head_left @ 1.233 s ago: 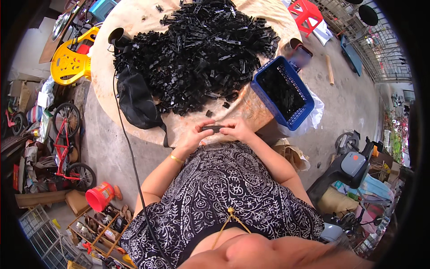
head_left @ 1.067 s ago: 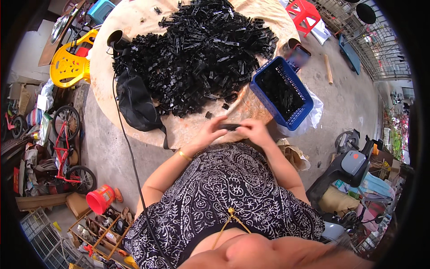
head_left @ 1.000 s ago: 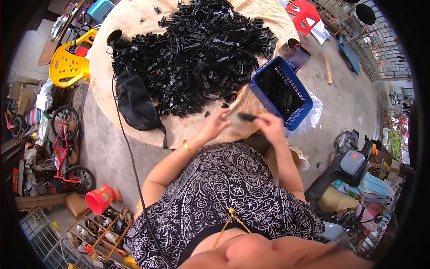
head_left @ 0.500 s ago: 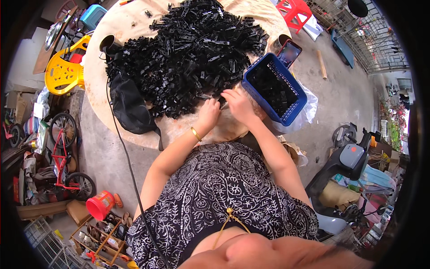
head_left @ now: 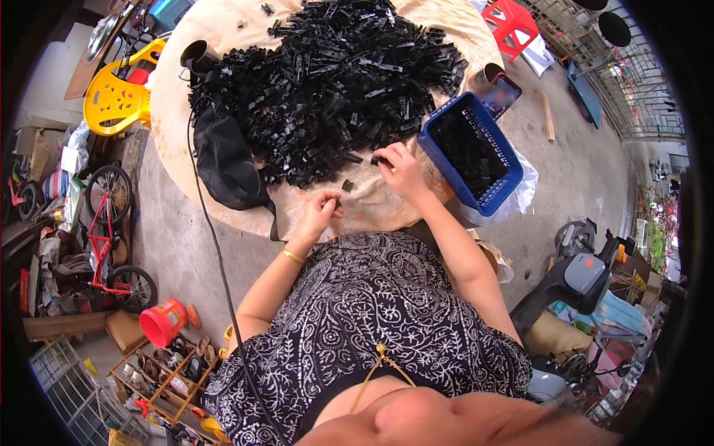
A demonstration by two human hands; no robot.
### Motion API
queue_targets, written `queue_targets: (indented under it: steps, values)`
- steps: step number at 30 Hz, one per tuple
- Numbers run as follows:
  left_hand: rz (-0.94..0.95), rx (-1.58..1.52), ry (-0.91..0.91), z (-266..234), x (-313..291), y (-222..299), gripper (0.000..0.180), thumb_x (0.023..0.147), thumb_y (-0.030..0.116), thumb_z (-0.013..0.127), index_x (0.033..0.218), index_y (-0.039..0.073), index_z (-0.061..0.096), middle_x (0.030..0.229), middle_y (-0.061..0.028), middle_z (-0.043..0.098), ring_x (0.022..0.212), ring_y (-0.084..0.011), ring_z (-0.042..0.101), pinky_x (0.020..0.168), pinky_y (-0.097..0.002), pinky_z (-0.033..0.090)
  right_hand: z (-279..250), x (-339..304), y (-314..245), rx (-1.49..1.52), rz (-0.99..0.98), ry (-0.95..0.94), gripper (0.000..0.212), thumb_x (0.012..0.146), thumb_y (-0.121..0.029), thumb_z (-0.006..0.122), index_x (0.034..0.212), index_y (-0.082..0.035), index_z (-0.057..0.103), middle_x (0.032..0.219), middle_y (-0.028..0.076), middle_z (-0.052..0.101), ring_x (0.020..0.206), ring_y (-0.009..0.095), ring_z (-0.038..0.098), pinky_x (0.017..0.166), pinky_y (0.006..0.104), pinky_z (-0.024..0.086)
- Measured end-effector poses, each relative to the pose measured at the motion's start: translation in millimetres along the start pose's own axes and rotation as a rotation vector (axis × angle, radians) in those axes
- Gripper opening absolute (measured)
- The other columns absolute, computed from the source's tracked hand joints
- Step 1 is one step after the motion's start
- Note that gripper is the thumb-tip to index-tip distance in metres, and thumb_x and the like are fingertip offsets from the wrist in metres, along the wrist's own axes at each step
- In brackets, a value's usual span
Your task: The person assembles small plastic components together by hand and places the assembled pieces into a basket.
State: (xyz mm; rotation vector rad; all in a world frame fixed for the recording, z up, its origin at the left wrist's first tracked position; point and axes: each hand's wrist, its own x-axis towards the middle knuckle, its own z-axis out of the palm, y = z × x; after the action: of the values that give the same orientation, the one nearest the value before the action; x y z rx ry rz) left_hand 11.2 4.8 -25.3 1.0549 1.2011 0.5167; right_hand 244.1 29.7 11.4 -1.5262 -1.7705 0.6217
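Note:
A big heap of small black plastic pieces [head_left: 335, 82] covers the middle of the cloth-covered round table [head_left: 175, 141]. At the heap's near right edge, my right hand [head_left: 403, 175] pinches a small black plastic piece [head_left: 377, 160] between thumb and fingers. My left hand [head_left: 320, 213], with a gold bangle at its wrist, is closed near the table's front edge; what its fingertips hold, if anything, is too small to make out. One loose black piece [head_left: 347, 185] lies on the cloth between the hands. Right of my right hand, a blue plastic basket [head_left: 500, 190] holds more black pieces.
A black bag [head_left: 227, 167] with a strap lies left of the heap, and a cable [head_left: 212, 230] runs down past it. Beyond the basket stand a phone [head_left: 501, 95] and a dark cup [head_left: 491, 72]. A yellow chair [head_left: 115, 97] is at the left, a scooter [head_left: 576, 282] at the right.
My hands have moved apart: the left came back toward the table's front edge, while the right stayed by the heap. The whole view has shifted slightly.

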Motion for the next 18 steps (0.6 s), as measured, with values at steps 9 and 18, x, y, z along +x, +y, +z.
queue_targets:
  steps: [9, 18]
  values:
    - [-0.030, 0.134, -0.046, 3.0, -4.4, 0.0, 0.023, 0.089, 0.005, 0.049, 0.110, -0.002, 0.052, 0.094, -0.0117, 0.056, 0.075, -0.0164, 0.060, 0.065, -0.0258, 0.051, 26.9, -63.4, 1.7, 0.089, -0.247, -0.226, 0.023, 0.067, 0.000, 0.058, 0.089, -0.007, 0.060, 0.100, 0.010, 0.058, 0.091, 0.027, 0.058, 0.077, 0.0344, 0.048]
    - [0.296, 0.608, 0.246, 5.8, -12.9, 15.5, 0.026, 0.078, 0.005, 0.059, 0.105, 0.004, 0.059, 0.113, -0.0156, 0.049, 0.095, -0.0295, 0.053, 0.080, -0.0350, 0.046, 38.6, -69.9, 7.4, -0.094, -0.189, -0.175, 0.022, 0.070, -0.013, 0.065, 0.090, -0.006, 0.059, 0.098, 0.009, 0.058, 0.091, 0.027, 0.054, 0.080, 0.0364, 0.044]
